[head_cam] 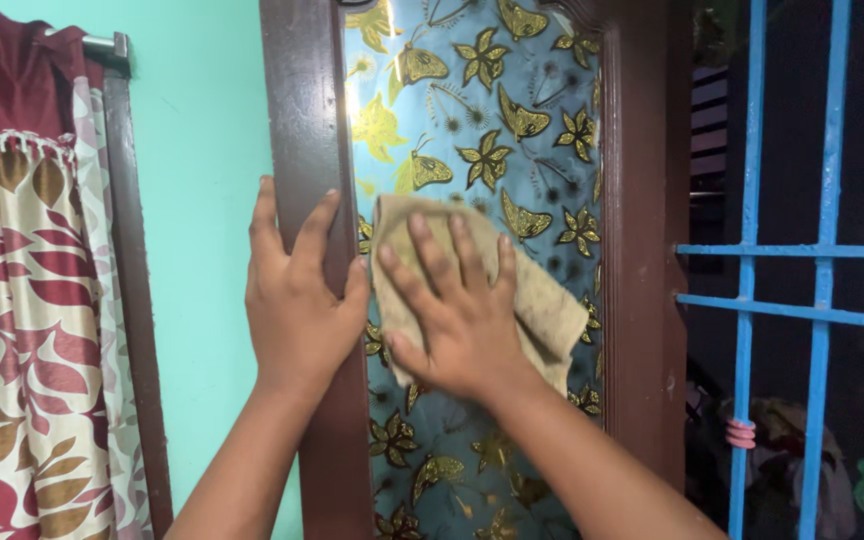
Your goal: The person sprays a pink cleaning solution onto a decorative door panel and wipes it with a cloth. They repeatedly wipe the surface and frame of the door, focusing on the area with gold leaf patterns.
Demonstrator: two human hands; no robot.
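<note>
A beige cloth point(550, 312) lies flat against a window pane point(472, 110) of blue glass patterned with gold butterflies and flowers. My right hand point(457, 310) presses the cloth on the glass with fingers spread. My left hand point(297, 295) rests flat on the dark brown wooden frame point(302, 110) just left of the pane, fingers pointing up, holding nothing.
A teal wall point(202, 150) lies left of the frame, with a red, cream and gold leaf-patterned curtain point(32, 330) on a rod at the far left. To the right, a blue metal grille point(822, 260) covers a dark opening.
</note>
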